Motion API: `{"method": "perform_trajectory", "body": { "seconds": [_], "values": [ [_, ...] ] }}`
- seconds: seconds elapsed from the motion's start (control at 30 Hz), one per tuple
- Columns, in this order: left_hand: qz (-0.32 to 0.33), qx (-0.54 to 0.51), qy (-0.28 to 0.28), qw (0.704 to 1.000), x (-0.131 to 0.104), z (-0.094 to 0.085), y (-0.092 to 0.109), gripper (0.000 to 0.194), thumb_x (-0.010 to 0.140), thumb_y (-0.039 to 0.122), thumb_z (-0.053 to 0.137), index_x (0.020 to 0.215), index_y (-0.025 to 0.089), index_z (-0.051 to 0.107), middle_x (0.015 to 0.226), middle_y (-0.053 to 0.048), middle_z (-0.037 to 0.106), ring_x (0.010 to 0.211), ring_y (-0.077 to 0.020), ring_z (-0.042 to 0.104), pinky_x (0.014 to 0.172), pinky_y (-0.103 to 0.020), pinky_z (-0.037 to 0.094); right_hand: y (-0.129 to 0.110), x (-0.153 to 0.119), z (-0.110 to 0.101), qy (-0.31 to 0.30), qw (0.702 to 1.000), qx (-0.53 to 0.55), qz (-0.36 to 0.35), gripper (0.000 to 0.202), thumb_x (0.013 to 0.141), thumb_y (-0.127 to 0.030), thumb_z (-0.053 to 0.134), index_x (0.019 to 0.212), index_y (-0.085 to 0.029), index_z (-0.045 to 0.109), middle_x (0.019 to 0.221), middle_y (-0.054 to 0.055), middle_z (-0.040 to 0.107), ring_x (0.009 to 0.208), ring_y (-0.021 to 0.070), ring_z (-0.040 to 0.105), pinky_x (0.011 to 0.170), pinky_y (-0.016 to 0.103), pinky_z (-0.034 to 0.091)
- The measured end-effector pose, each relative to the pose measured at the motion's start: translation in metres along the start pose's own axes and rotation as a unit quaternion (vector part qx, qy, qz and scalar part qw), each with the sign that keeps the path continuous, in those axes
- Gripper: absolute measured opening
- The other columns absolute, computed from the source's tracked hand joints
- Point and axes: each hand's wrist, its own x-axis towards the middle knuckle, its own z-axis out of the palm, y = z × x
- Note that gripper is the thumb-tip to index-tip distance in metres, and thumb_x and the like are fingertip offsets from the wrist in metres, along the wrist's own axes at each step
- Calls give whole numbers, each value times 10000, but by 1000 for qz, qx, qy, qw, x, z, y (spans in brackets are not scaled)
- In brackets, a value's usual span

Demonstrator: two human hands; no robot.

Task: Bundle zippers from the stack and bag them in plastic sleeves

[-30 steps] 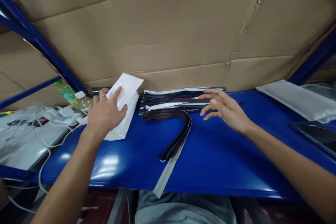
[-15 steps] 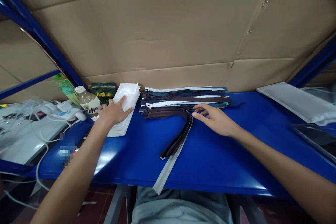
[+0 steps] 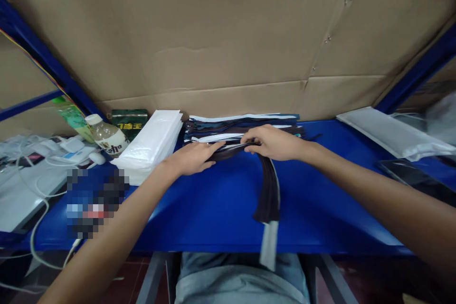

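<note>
A bundle of dark brown zippers [image 3: 269,190] with a pale grey one in it lies bent, its loose end hanging down over the table's front edge. My right hand [image 3: 276,143] is closed round the bundle near its bend, thumb below and fingers above. At the bundle's left part rests my left hand [image 3: 194,157], fingers stretched out over the zippers and thumb apart from them. Just behind both hands lies a flat row of other zippers [image 3: 242,123], dark blue, brown and white; the hands partly cover it.
White padded envelopes [image 3: 153,137] are stacked on the left, beside a labelled bottle [image 3: 107,137] and a dark green pouch [image 3: 130,121]. Chargers and cables [image 3: 74,149] crowd the far left. On the right are a white packet [image 3: 395,133] and a dark flat object [image 3: 416,178].
My left hand has moved right from the white envelopes onto the zippers. My right hand has closed on the brown bundle, whose hanging end has swung right. The view has shifted slightly.
</note>
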Motion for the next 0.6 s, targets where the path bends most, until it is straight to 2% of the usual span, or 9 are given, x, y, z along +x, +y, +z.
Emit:
{"method": "perform_trajectory", "body": {
  "seconds": [0.1,0.17,0.23,0.27,0.33,0.4,0.47,0.53,0.6],
  "values": [
    [-14,-2,-50,999,-5,8,-5,339,1068,263,423,1341,204,616,1098,-127,764,934,-269,749,794,-358,532,11,-23,-9,-59,988,138,38,401,1032,-461,580,1361,-255,684,826,21,776,740,217,733,707,318,525],
    [-33,36,-62,997,-11,7,-8,308,1038,176,407,1257,199,622,1010,-119,760,829,-270,738,733,-363,517,23,-38,-12,-122,975,179,47,548,1041,-509,560,1539,-281,562,873,19,787,691,205,719,663,312,533],
    [-58,91,-64,992,-14,-2,-12,345,988,96,421,1269,196,596,1018,-129,755,806,-279,734,730,-375,514,39,-49,-19,-153,979,135,24,565,1048,-510,546,1573,-301,541,1033,45,804,738,212,729,684,326,550],
    [-79,116,-56,988,-12,-9,-14,375,973,70,422,1288,194,583,1044,-139,752,827,-285,737,752,-385,519,47,-51,-24,-140,986,91,11,533,1055,-498,531,1550,-302,574,1120,58,799,808,228,744,727,341,563],
    [-130,154,-21,979,-3,-27,-21,415,985,57,398,1345,190,555,1118,-163,741,918,-299,741,827,-412,527,64,-46,-38,-63,998,-5,-15,476,1075,-460,488,1499,-298,631,1297,73,759,1040,276,745,887,386,568],
    [-179,185,30,966,14,-46,-28,423,1028,91,371,1409,185,530,1213,-189,719,1079,-322,717,927,-446,515,80,-32,-51,35,995,-83,-30,477,1091,-425,445,1524,-307,607,1442,65,689,1254,303,675,1050,429,517],
    [-211,221,75,949,34,-58,-32,446,1053,178,445,1497,157,482,1369,-236,652,1304,-375,609,1050,-505,460,94,-15,-61,98,984,-146,-24,515,1086,-439,463,1571,-292,555,1511,82,635,1341,322,617,1122,460,471],
    [-214,241,93,942,49,-61,-32,659,1006,260,619,1603,113,380,1556,-289,501,1479,-438,429,1156,-579,363,109,-7,-67,109,976,-188,-1,579,1047,-499,556,1558,-228,570,1515,132,623,1357,343,595,1138,465,454],
    [-193,232,92,949,56,-54,-23,853,931,270,738,1653,98,318,1664,-299,360,1536,-475,329,1200,-628,294,128,-15,-72,101,973,-205,30,562,1036,-509,593,1467,-153,649,1466,173,652,1337,330,601,1135,430,442]
  ]
}}
